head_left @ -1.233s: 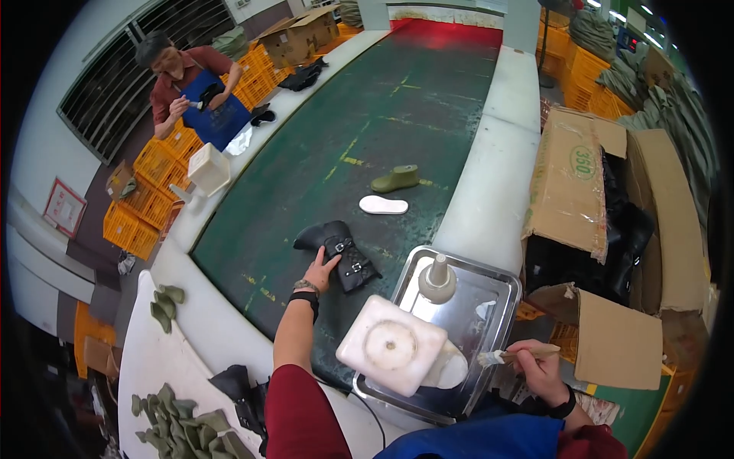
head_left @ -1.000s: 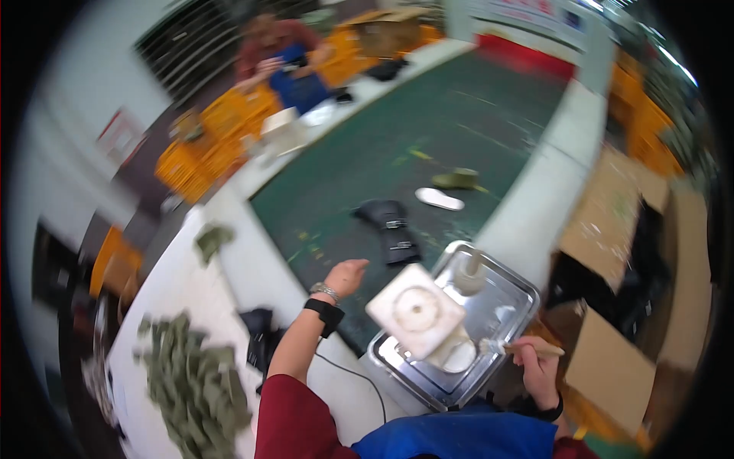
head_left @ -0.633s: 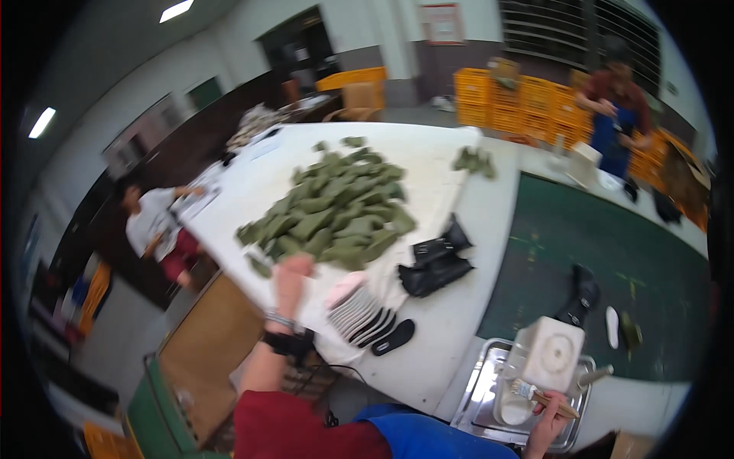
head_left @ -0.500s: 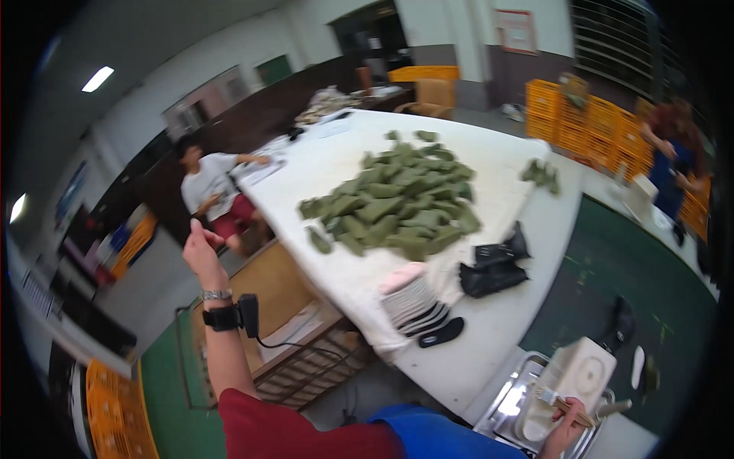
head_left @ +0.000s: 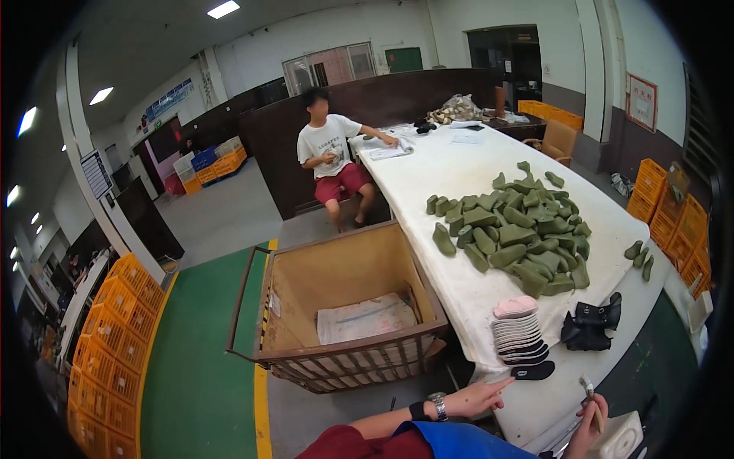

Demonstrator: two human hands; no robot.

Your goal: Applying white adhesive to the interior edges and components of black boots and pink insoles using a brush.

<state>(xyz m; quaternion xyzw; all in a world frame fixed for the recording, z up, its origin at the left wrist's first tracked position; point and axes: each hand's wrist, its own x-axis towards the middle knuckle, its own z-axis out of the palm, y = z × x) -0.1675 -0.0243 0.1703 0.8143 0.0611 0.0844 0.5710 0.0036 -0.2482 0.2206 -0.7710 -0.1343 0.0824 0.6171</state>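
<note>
My left hand [head_left: 482, 397] reaches over the near edge of the white table with its index finger stretched out and nothing held. Its fingertip is at the black insole [head_left: 533, 372] nearest me; whether they touch I cannot tell. That insole ends an overlapping row of insoles [head_left: 520, 335], light-edged, with a pink one [head_left: 516, 307] at the far end. In my right hand [head_left: 589, 427], at the lower right, is a brush [head_left: 588, 387], bristles upward. Beside that hand stands a white plastic container [head_left: 621, 436], partly cut off.
Olive-green foot-shaped pieces [head_left: 527, 233] are heaped on the white table [head_left: 428, 222]. Black boots [head_left: 592, 324] lie right of the insoles. A brown-walled cart [head_left: 344, 268] stands left of the table. A seated person [head_left: 330, 153] rests an arm on its far side. Orange crates [head_left: 115, 352] line the left.
The view has swung left. My left hand has come down from its raised place to the insole row. My right hand has lifted the brush away from the white container, bristles now up.
</note>
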